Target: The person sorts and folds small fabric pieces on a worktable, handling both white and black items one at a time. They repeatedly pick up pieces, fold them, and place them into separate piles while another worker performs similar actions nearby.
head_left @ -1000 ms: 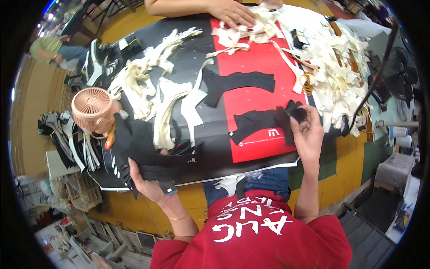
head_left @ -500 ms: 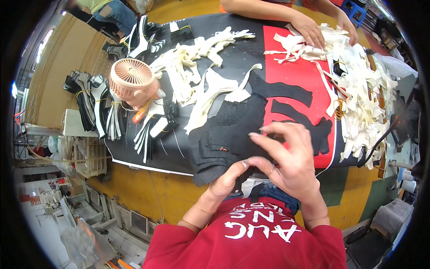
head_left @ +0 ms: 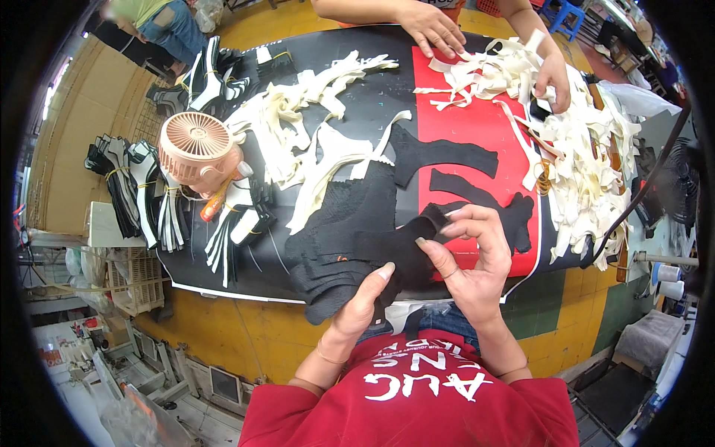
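Note:
A stack of black cut fabric pieces point(head_left: 335, 231) lies fanned at the near edge of the table. My left hand point(head_left: 359, 305) grips the near part, thumb on top and fingers hidden underneath. Between my right thumb and fingers, my right hand point(head_left: 473, 257) pinches the curled edge of a black fabric piece point(head_left: 406, 249) at the stack's right side. Beyond it, another black piece point(head_left: 450, 158) stretches across onto the red area. Just above my right hand lies one more black piece point(head_left: 484, 195), flat on the red surface.
Cream fabric strips point(head_left: 279, 127) lie beyond the stack, with a larger cream heap point(head_left: 581, 164) at right. A pink fan point(head_left: 199, 149) stands at left among tied black-and-white bundles point(head_left: 123, 175). Across the table, a co-worker's hands point(head_left: 432, 30) reach over the cream strips.
My right hand has closed on the black piece's edge, which now curls up. My left thumb has shifted left. The co-worker's hands have moved apart, and the whole view has shifted slightly.

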The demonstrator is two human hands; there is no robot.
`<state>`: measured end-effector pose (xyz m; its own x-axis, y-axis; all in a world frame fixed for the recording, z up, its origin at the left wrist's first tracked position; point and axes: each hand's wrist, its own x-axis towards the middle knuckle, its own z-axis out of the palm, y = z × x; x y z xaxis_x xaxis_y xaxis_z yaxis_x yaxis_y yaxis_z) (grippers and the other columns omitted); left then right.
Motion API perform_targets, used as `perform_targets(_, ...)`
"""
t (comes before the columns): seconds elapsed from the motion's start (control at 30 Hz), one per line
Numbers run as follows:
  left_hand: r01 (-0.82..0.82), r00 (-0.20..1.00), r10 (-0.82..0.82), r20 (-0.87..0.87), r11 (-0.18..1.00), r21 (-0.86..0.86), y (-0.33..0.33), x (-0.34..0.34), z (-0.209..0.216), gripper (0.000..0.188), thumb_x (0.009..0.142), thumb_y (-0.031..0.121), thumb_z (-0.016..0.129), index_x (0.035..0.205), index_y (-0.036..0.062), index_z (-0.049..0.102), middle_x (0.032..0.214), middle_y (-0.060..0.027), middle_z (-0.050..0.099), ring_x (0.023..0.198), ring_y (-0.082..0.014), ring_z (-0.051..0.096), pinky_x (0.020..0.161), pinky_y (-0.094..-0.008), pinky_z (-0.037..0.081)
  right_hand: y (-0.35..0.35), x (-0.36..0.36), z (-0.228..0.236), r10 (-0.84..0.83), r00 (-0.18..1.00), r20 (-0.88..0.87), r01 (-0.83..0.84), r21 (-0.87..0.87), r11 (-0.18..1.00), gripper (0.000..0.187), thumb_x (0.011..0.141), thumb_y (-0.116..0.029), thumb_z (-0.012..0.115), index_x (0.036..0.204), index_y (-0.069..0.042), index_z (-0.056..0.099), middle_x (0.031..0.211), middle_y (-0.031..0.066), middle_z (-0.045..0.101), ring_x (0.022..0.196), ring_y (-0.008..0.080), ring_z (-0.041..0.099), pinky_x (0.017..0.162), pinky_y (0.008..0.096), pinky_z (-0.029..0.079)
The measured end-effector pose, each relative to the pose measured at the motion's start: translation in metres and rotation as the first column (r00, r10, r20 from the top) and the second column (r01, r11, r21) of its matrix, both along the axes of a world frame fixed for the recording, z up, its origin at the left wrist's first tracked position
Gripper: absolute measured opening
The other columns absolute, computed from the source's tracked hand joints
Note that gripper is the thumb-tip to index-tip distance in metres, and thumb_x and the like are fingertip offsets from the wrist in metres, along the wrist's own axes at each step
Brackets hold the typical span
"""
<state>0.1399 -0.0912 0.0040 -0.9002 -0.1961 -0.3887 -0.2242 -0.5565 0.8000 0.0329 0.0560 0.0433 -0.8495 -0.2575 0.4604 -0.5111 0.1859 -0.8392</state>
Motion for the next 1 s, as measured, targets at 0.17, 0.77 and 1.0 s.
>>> perform_targets(0.17, 0.019, 0.998, -0.012, -0.059, 0.992, 0.128, 0.002, -0.001, 0.009, 0.048, 0.097, 0.012, 0.049, 0.142, -0.0030, 0.044, 0.140, -0.0136, 0.052, 0.127, -0.0209, 0.052, 0.110, -0.0351, 0.039, -0.002, 0.002, 0.000, 0.053, 0.992, 0.116, -0.048, -0.041, 0.998, 0.022, 0.073, -0.007, 0.085, 0.086, -0.003, 0.068, 0.099, 0.0093, 0.063, 0.082, 0.0180, 0.063, 0.073, 0.0311, 0.050)
perform_targets(0.77, -0.116, 0.950, 0.248, -0.187, 0.842, 0.528, -0.018, -0.002, -0.007, 0.023, 0.092, 0.013, 0.056, 0.105, -0.0034, 0.066, 0.107, -0.0144, 0.070, 0.098, -0.0231, 0.068, 0.091, -0.0354, 0.052, 0.036, -0.014, 0.028, 0.436, 0.900, 0.022, -0.258, -0.778, 0.573, 0.028, 0.105, -0.014, 0.043, 0.133, -0.010, 0.047, 0.083, 0.0071, 0.064, 0.054, 0.0157, 0.059, 0.062, 0.0280, 0.051)
perform_targets(1.0, -0.306, 0.930, 0.356, -0.091, 0.886, 0.348, -0.014, 0.005, 0.001, 0.025, 0.093, 0.015, 0.056, 0.107, -0.0044, 0.066, 0.111, -0.0151, 0.070, 0.100, -0.0243, 0.067, 0.095, -0.0355, 0.051, 0.045, -0.103, 0.040, -0.160, 0.984, 0.083, 0.173, -0.187, 0.967, 0.039, 0.101, -0.020, 0.058, 0.135, -0.002, 0.050, 0.108, 0.0112, 0.066, 0.084, 0.0174, 0.066, 0.076, 0.0298, 0.052)
